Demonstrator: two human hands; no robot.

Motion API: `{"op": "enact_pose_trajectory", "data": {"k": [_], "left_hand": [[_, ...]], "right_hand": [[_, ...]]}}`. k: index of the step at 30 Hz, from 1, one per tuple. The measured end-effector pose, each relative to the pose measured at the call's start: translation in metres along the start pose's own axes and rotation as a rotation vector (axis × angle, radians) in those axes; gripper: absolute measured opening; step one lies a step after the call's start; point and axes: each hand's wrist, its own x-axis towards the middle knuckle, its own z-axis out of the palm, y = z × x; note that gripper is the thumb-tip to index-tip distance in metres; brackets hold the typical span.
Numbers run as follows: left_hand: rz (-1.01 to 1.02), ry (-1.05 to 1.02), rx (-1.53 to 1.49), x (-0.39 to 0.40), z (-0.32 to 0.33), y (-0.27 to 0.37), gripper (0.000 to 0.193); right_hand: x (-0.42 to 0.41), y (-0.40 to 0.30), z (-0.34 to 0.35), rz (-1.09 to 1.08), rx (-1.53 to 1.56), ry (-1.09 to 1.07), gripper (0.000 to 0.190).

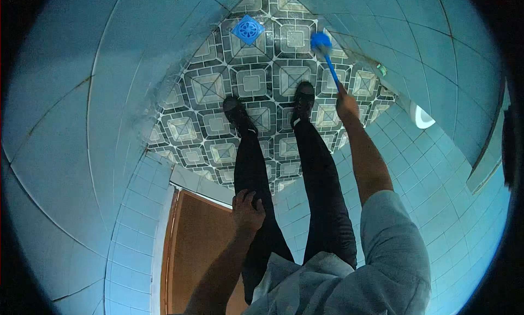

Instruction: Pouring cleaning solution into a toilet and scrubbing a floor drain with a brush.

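My right hand (347,107) grips the handle of a blue long-handled brush (332,71). Its round bristle head (321,42) is at the foot of the right-hand tiled wall; whether it touches the wall or only the floor I cannot tell. My left hand (248,210) rests on my left leg (256,171) near the knee and holds nothing. Under my dark shoes (303,96) lies the patterned tile floor (251,84), which looks wet and shiny towards the far corner.
A blue square floor drain cover (248,29) sits near the far corner. Tiled walls (409,40) rise on both sides. Low on the right wall is a small greenish object (381,69), with a white fixture (421,117) nearby. A brown door (200,241) stands behind me.
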Motion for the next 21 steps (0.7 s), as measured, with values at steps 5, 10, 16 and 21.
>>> {"op": "enact_pose_trajectory", "data": {"k": [5,10,16,21], "left_hand": [[0.065,0.040,-0.014,0.005,0.003,-0.011,0.042],[0.066,0.039,0.034,0.008,0.000,-0.002,0.042],[0.069,0.043,0.005,0.005,-0.009,-0.002,0.042],[0.032,0.028,-0.004,0.005,-0.019,-0.002,0.043]], "right_hand": [[-0.034,0.049,0.023,0.071,0.110,0.000,0.056],[0.081,-0.125,-0.019,-0.094,0.127,0.061,0.056],[0.061,-0.083,-0.026,-0.128,-0.066,-0.010,0.056],[-0.013,-0.020,0.006,-0.100,-0.041,-0.004,0.058]]}}
